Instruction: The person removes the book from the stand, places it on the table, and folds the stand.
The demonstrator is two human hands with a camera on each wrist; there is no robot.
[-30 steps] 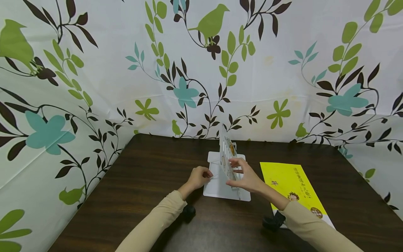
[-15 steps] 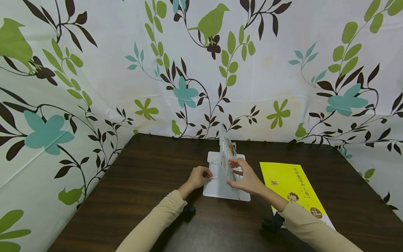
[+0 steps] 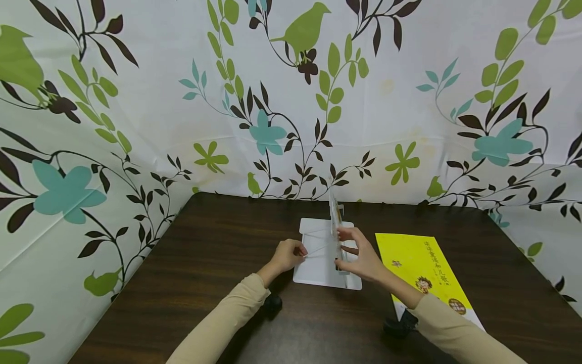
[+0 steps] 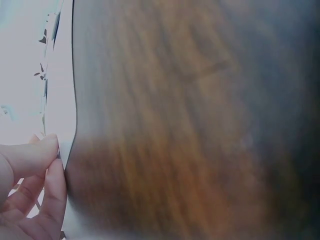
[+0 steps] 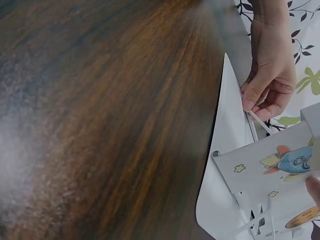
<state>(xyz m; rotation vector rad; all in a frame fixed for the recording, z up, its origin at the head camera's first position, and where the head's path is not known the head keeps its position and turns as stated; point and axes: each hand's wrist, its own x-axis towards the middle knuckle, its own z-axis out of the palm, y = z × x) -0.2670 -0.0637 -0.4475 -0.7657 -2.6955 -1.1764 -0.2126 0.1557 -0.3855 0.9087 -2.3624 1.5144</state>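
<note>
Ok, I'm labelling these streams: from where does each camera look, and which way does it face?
Head: worn on the head, facing forward and down at the table, white base and patterned cloth; left hand, right hand and sleeves show.
Left wrist: on that wrist, looking past the left hand to the base's edge and blurred table.
Right wrist: on that wrist, looking across the printed panel and base toward the left hand; one right fingertip shows.
Shared: head and right wrist both show the left hand pinching the white rod.
</note>
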